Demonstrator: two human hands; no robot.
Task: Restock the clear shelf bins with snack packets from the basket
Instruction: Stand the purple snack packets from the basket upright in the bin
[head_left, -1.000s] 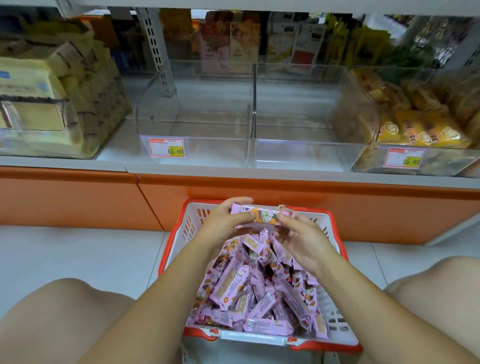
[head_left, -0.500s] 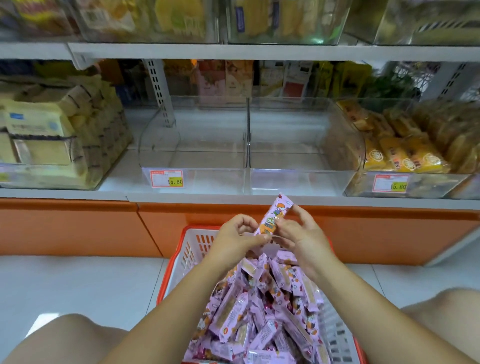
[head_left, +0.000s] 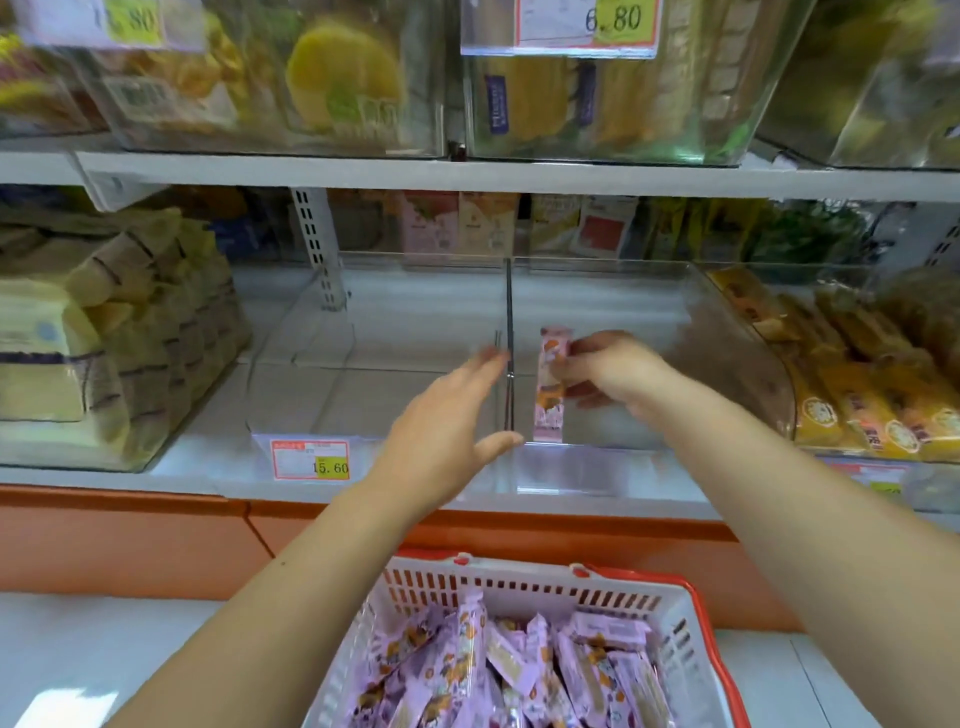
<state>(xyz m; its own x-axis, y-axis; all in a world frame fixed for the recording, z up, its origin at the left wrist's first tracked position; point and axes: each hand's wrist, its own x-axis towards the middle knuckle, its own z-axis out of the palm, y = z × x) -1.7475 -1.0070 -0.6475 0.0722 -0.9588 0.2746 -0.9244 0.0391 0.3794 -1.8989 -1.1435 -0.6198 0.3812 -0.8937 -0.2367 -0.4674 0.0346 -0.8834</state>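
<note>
- The step in hand looks like placement: the right hand (head_left: 608, 371) sets one pink packet (head_left: 551, 384) into the right bin (head_left: 737, 364), a clear shelf bin.
- The grip is clamped on the packet. Fingers and thumb pinch its right edge, a little above the middle; motion blur hides the exact finger contact.
- The packet stands upright, extending above and below the grip. Its lower end reaches down near the bin's front wall. Whether it already rests on the bin floor cannot be told.
- Just left of the grip stands the divider (head_left: 509, 312) between the two bins; the packet is just beside it.
- Beyond that divider from the grip is the left bin (head_left: 332, 343). No packet shows in either bin apart from the held one, so the restock seems barely begun.
- The left hand (head_left: 447, 431) is on the far side of the divider from the grip, fingers straight and apart, thumb spread, holding nothing. Its fingertips come close to the divider; contact cannot be told.
- Both forearms are stretched forward and up toward the shelf, the right wrist bent inward toward the divider.
- Well below the grip, nearer the person, sits the basket (head_left: 519, 577), heaped with more packets (head_left: 519, 675).
- The next move likely calls for letting the packet go, steadied so it does not topple, then reaching back down to the basket.
</note>
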